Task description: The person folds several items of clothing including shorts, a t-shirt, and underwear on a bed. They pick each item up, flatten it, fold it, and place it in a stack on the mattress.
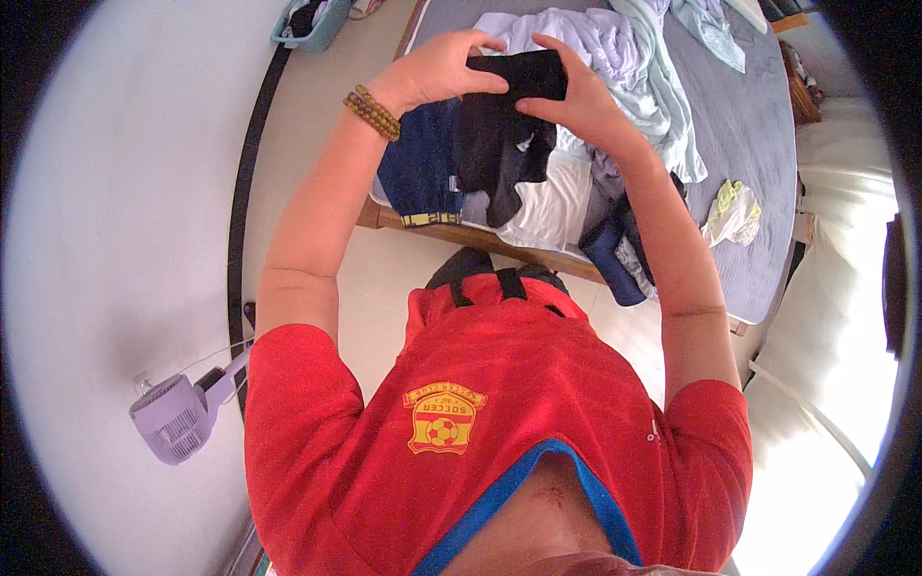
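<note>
My left hand [461,68], with a beaded bracelet [372,113] at its wrist, grips one end of a black cloth item [536,75]. At the other end my right hand [580,93] has it between thumb and fingers. The cloth looks folded into a band, held above the bed's near edge. Dark garments [497,137] lie below it, and whether they join the held cloth cannot be told. Navy shorts [421,158] with a yellow patterned edge lie to the left. A white garment [555,198] is spread to the right of the dark ones.
Crumpled lilac and pale green fabric [648,93] covers part of the bed [742,137]. Rolled dark blue clothing [616,259] hangs over the near edge. A white-and-yellow cloth [733,214] lies at right. A blue basket [317,32] stands far left; a lilac appliance [176,417] is by the wall.
</note>
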Motion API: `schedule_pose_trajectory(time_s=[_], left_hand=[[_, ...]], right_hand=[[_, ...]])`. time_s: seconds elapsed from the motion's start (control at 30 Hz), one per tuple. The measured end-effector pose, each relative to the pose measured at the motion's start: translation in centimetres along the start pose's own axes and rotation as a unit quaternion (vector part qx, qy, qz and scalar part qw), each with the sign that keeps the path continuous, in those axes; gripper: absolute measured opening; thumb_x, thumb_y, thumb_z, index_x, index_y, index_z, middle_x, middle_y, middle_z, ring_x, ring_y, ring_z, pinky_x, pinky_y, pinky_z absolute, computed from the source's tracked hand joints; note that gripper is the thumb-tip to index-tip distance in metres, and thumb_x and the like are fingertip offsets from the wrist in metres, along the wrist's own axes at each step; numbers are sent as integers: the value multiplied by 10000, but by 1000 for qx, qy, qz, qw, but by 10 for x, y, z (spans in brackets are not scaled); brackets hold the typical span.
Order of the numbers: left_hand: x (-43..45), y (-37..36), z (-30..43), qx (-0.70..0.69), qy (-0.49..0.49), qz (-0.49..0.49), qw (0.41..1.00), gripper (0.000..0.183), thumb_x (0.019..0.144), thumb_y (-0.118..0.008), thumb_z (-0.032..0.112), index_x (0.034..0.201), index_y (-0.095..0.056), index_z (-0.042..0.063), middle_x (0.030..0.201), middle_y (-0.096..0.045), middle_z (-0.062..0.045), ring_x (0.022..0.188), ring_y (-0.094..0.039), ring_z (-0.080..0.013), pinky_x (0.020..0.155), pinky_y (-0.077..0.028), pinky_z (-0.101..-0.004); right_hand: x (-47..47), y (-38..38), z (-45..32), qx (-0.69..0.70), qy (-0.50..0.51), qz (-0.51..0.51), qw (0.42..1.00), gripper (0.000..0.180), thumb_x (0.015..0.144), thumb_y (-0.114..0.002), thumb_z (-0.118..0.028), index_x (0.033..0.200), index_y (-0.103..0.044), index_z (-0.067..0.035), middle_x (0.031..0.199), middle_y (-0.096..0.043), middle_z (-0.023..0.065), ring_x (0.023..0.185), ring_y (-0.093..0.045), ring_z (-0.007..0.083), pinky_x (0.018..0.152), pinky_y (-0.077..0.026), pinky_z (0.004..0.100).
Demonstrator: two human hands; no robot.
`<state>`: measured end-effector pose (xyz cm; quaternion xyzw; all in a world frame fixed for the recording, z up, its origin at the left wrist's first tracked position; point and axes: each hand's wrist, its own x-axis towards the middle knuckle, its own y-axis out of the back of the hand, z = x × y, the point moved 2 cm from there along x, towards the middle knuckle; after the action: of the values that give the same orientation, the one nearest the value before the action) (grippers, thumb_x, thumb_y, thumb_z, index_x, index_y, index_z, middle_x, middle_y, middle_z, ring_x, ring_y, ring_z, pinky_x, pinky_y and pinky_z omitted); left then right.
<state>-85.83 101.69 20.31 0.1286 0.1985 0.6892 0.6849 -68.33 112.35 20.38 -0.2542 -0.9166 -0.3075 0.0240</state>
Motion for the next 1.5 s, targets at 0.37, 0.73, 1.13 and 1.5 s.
schedule_pose_trajectory(time_s=[0.37, 0.73, 1.13, 1.5], left_hand=[[-8, 16, -14, 88, -90, 41, 991, 530, 694, -731, 239, 1126, -559, -18, 877, -636, -136, 790, -596, -188, 743, -462, -291], [-35, 41, -17, 252, 79, -120, 957, 431, 725, -700, 187, 1085, -576, -15, 959, -637, -144, 817, -581, -189, 744, -460, -326], [-58, 36, -89, 83, 2, 21, 996, 448, 736, -701, 227, 1074, -530, -13, 960, -606, -125, 867, -562, -197, 812, -448, -320], [-82, 43, -80, 23, 28, 93, 995, 379, 775, -690, 171, 1119, -593, 46, 982, -640, -86, 885, -593, -170, 825, -454, -278]], right_hand=[[27, -42, -21, -126, 99, 20, 987, 698, 658, -741, -193, 1271, -422, -93, 986, -592, 112, 935, -598, 265, 838, -462, 354], [35, -42, 24, 61, 3, -230, 971, 246, 779, -649, -128, 966, -557, 5, 844, -538, 35, 823, -501, 122, 764, -411, 258], [55, -85, 60, 285, -190, -289, 894, 421, 778, -695, -176, 1164, -572, -63, 1014, -632, 47, 895, -566, 128, 811, -447, 269], [64, -69, 30, 243, -21, -228, 943, 249, 712, -716, -27, 845, -508, -62, 913, -570, -3, 865, -513, 92, 805, -417, 236]])
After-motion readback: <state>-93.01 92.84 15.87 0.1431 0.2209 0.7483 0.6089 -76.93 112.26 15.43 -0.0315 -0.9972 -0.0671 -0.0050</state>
